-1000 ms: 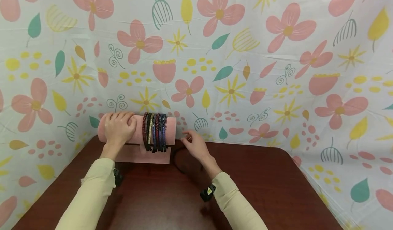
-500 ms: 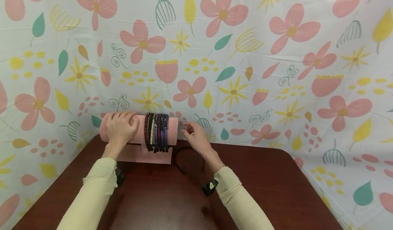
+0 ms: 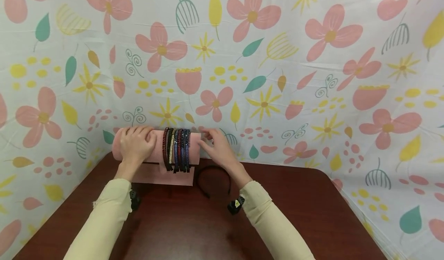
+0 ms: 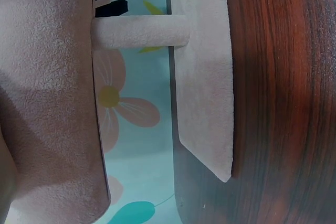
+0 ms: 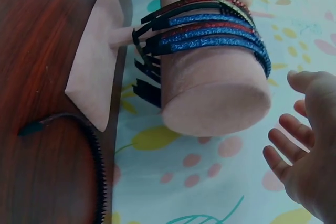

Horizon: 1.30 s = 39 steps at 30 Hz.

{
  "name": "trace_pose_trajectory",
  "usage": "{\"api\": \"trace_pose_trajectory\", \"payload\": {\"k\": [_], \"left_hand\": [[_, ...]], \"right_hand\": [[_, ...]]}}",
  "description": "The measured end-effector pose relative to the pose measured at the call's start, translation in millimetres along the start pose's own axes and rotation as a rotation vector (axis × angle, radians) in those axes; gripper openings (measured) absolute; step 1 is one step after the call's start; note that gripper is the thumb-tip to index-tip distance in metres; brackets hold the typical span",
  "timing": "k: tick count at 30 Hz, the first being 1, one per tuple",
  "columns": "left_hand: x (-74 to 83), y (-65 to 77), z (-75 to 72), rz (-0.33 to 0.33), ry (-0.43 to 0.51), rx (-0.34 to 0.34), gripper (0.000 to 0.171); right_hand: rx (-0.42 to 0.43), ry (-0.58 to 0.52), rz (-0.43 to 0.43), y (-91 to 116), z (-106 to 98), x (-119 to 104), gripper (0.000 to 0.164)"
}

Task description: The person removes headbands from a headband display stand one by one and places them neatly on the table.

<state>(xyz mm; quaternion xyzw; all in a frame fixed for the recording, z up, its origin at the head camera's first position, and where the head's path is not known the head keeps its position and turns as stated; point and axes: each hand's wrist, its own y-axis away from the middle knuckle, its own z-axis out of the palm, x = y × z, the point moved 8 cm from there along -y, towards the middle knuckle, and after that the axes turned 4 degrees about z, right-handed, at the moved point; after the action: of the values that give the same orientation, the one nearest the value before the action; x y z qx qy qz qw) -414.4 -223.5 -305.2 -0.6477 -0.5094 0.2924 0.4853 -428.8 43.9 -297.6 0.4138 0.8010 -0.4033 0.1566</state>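
A pink plush roll stand (image 3: 157, 148) lies crosswise at the back of the table, its cylinder held above a flat base (image 4: 205, 87) by a short post. Several glittery headbands (image 3: 177, 148) in red, gold and blue ring the cylinder's right part. My left hand (image 3: 136, 142) grips the cylinder's left part from above. At the cylinder's right end is my right hand (image 3: 220, 148); the right wrist view shows its fingers loosely bent, apart from the roll and holding nothing. A dark toothed headband (image 5: 97, 166) lies on the table below the right hand.
The dark reddish-brown wooden table (image 3: 180, 221) ends at the back against a white floral cloth (image 3: 277, 98). This cloth hangs close behind the stand and continues around both sides.
My right hand has risen and moved in towards the roll's right end, uncovering more of the dark headband on the table. The left hand stays on the roll.
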Motion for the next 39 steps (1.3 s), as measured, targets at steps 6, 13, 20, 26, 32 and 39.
{"api": "trace_pose_trajectory", "payload": {"k": [6, 13, 20, 26, 32, 39], "left_hand": [[0.7, 0.5, -2.5, 0.001, 0.003, 0.018, 0.033], [-0.6, 1.0, -0.7, 0.003, -0.005, 0.019, 0.034], [-0.7, 1.4, 0.0, 0.010, -0.005, 0.034, 0.035], [-0.7, 0.9, 1.1, 0.009, -0.004, 0.008, 0.038], [0.0, 1.1, 2.3, 0.004, 0.008, -0.012, 0.037], [-1.1, 1.1, 0.1, 0.011, 0.002, 0.018, 0.037]], "right_hand": [[-0.081, -0.011, -0.037, -6.4, 7.6, -12.9, 0.050], [-0.138, 0.054, -0.028, -12.7, 16.9, -13.6, 0.061], [-0.221, 0.140, -0.012, -17.2, 28.8, -9.1, 0.080], [-0.248, 0.182, -0.004, -19.3, 36.0, -3.5, 0.089], [-0.243, 0.192, -0.021, -20.3, 40.6, -0.3, 0.094], [-0.262, 0.232, -0.014, -24.8, 47.9, 1.4, 0.100]]}}
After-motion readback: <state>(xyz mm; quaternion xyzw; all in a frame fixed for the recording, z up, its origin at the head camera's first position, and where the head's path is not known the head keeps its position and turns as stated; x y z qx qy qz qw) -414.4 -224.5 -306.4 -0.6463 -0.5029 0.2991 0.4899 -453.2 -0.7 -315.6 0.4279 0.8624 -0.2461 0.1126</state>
